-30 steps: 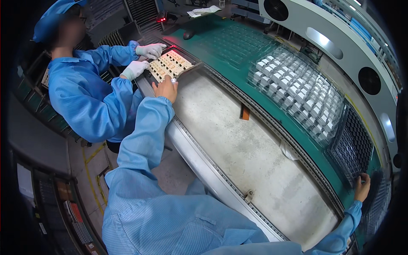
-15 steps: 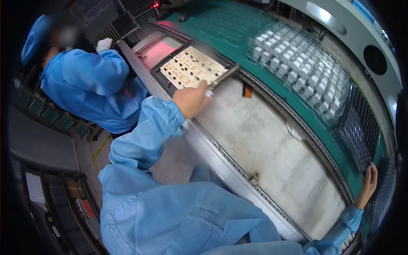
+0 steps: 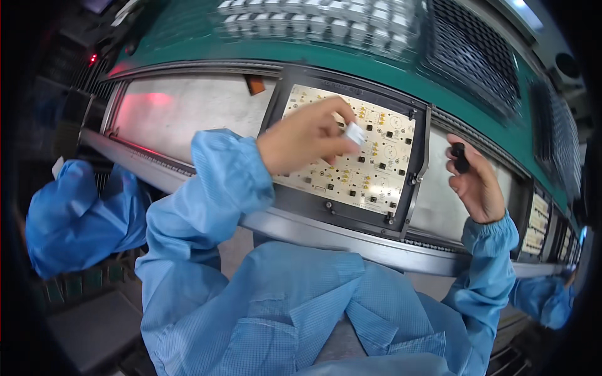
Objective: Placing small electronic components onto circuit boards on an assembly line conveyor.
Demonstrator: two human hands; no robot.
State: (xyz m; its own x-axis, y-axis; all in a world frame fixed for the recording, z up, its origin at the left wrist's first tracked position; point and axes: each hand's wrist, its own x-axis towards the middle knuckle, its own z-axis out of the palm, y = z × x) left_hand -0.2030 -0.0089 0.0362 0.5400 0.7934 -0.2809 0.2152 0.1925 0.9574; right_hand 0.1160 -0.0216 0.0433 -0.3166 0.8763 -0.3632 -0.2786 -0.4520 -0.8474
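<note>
The small white piece (image 3: 355,133) is in the left hand (image 3: 307,136), whose grip is closed on it, above the pale circuit board (image 3: 351,180). This board lies in a black frame (image 3: 301,198). Right of the frame, the right hand (image 3: 481,188) grips a black part (image 3: 460,158). Farther, the green bench (image 3: 194,50) carries white blocks (image 3: 316,25) and a black tray (image 3: 471,53)

Dark corners, motion blur, bent edges

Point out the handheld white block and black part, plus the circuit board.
White block (image 3: 354,133): head view, its blurred face.
Black part (image 3: 461,159): head view, its middle.
Circuit board (image 3: 396,152): head view, bare surface near its right edge.
</note>
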